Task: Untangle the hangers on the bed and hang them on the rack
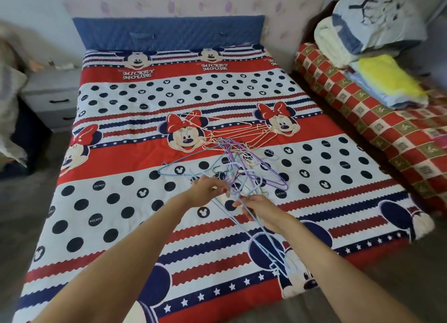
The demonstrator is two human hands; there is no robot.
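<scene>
Both hands reach over the near half of the bed: the left hand (209,189) pinches thin wire at the near edge of the tangle, and the right hand (260,207) is closed around light blue hangers (273,245) that trail back toward the near right, hanging under the forearm. Largest in view is the bed (101,216), its cartoon-print cover running from a blue headboard (169,33) at the far end to the near edge. To the right lies a red checked mattress (387,134) with folded bedding (370,30) stacked on its far end. In the middle of the bed sits the tangle of hangers (232,163): a peach cluster (242,132) farther off, and purple, blue and green ones nearer, hooks and shoulders crossed through each other. No rack shows in this view. To free 1 hanger cleanly, I judge it best to steady the pile with the left hand, trace 1 hook with the right, and rotate it out through the gap rather than pull, since tugging would likely drag the whole knot tighter.
</scene>
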